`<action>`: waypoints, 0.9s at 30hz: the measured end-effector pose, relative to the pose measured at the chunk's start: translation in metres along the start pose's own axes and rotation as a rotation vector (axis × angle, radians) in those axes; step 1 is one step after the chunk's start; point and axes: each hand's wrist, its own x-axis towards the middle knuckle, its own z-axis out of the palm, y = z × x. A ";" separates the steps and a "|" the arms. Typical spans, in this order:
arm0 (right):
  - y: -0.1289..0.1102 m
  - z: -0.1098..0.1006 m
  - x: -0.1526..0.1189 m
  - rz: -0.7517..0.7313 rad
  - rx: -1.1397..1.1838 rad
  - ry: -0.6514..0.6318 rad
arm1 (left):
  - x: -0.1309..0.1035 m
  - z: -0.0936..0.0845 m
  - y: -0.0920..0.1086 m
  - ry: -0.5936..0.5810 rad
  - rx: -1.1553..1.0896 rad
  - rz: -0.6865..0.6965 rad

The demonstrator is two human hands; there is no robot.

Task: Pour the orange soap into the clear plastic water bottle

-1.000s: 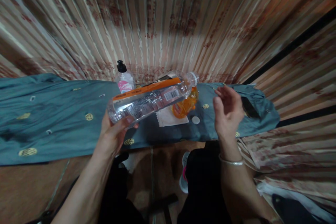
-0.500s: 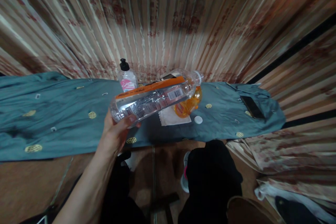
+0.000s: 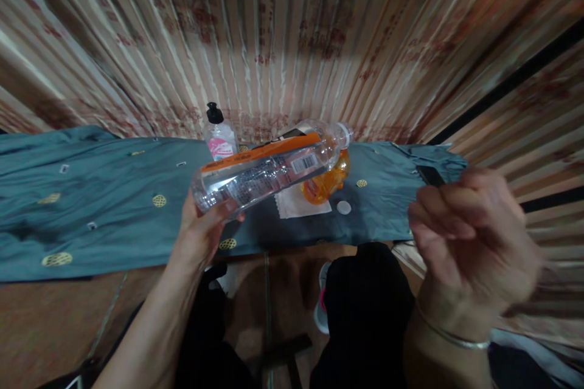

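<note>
Head view: the left hand holds the clear bottle tilted above the blue-green cloth.
Bottle's bottom end: fingers wrap only here, so it could tip or slip.
Right hand: fingers curled in; too blurry to tell if they pinch anything.
Orange bottle: might get knocked, because the clear bottle's top looks close.
White cap: a bump could lose it.
</note>
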 end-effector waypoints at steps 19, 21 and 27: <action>0.089 0.103 0.072 -0.029 -0.469 0.083 | 0.000 0.001 -0.003 0.005 -0.026 0.005; 0.096 0.108 0.076 -0.016 -0.503 0.128 | 0.000 0.001 -0.002 -0.005 -0.023 -0.002; 0.108 0.109 0.081 -0.053 -0.574 0.179 | 0.001 -0.001 -0.002 -0.047 0.009 0.011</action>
